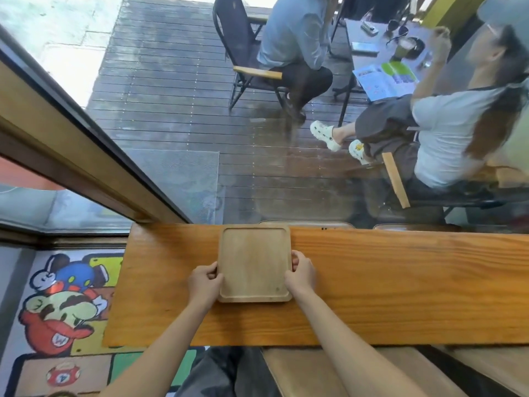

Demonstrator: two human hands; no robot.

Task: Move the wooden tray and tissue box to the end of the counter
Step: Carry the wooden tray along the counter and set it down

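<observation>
Currently, left hand (203, 283) and right hand (301, 272) grip opposite side edges of the tray (254, 263), which lies flat on the counter (400, 282) near its left end.

Wooden tray (254, 263) lies flat on the wooden counter (400, 282), its far edge at the window. Left hand (203, 285) grips its left rim, right hand (300, 275) its right rim. Cartoon rug (61, 308) lies on the floor, left.
</observation>
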